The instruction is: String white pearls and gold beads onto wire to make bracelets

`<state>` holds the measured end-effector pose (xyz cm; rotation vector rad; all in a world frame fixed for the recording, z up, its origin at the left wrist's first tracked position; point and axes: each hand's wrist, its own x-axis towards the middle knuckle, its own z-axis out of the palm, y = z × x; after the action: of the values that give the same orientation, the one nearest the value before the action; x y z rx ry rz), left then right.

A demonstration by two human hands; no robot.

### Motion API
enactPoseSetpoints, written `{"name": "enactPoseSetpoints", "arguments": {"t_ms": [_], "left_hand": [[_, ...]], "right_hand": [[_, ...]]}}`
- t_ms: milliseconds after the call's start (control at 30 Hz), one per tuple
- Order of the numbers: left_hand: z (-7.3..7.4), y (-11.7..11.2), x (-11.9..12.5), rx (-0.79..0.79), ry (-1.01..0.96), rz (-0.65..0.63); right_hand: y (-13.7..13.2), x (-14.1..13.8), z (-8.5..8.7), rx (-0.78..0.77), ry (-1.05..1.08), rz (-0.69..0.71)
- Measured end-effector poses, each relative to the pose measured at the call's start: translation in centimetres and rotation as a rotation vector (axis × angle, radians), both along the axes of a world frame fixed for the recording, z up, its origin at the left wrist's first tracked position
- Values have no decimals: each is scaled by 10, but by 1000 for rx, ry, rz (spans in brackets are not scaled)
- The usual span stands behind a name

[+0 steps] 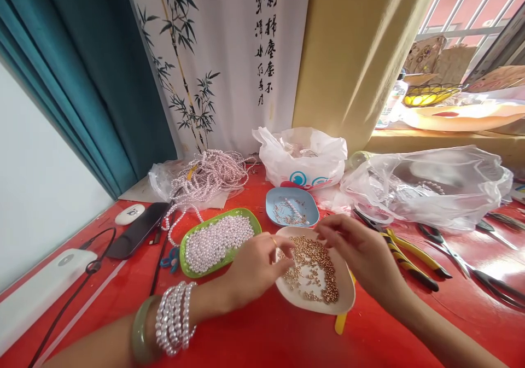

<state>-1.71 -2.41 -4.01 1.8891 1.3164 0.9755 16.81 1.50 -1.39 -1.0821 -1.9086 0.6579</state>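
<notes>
My left hand (254, 267) reaches into a white dish (342, 299) full of small gold beads (314, 267), its fingers pinched together at the dish's left edge. The wrist carries a pearl bracelet and a green bangle. My right hand (361, 253) hovers over the dish's right rim with fingers curled and pinched, and what they grip is too small to see. To the left lies a green tray (186, 269) heaped with white pearls (217, 239). Behind sits a blue dish (273, 206) with a few metal findings.
Strands of pearls (209, 176) pile at the back left, beside white and clear plastic bags (303, 157). Yellow-handled pliers (410, 256) and black pliers (467, 264) lie to the right on the red table (266, 335). A phone (137, 228), cables and a white power bank (36, 291) lie left.
</notes>
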Motion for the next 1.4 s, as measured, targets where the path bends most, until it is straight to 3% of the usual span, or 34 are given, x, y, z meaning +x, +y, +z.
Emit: {"name": "enactPoseSetpoints", "arguments": {"t_ms": [133, 300, 500, 733, 867, 1067, 1233, 1400], "left_hand": [[-1, 0, 7, 203, 410, -195], [2, 5, 14, 97, 641, -216], [-2, 10, 12, 17, 567, -204], [-1, 12, 7, -106, 284, 3], [-3, 13, 5, -87, 196, -7], [-3, 13, 4, -114, 281, 13], [2, 11, 4, 25, 425, -89], [8, 11, 3, 72, 610, -100]], "right_hand": [[5, 6, 6, -170, 286, -101], [5, 3, 4, -223, 364, -130], [2, -4, -5, -217, 321, -69], [-9, -9, -26, -288, 171, 81], [-12, -9, -29, -290, 123, 77], [-11, -8, -31, -300, 214, 38], [-7, -6, -27, -265, 235, 27], [-6, -6, -24, -277, 252, 18]]}}
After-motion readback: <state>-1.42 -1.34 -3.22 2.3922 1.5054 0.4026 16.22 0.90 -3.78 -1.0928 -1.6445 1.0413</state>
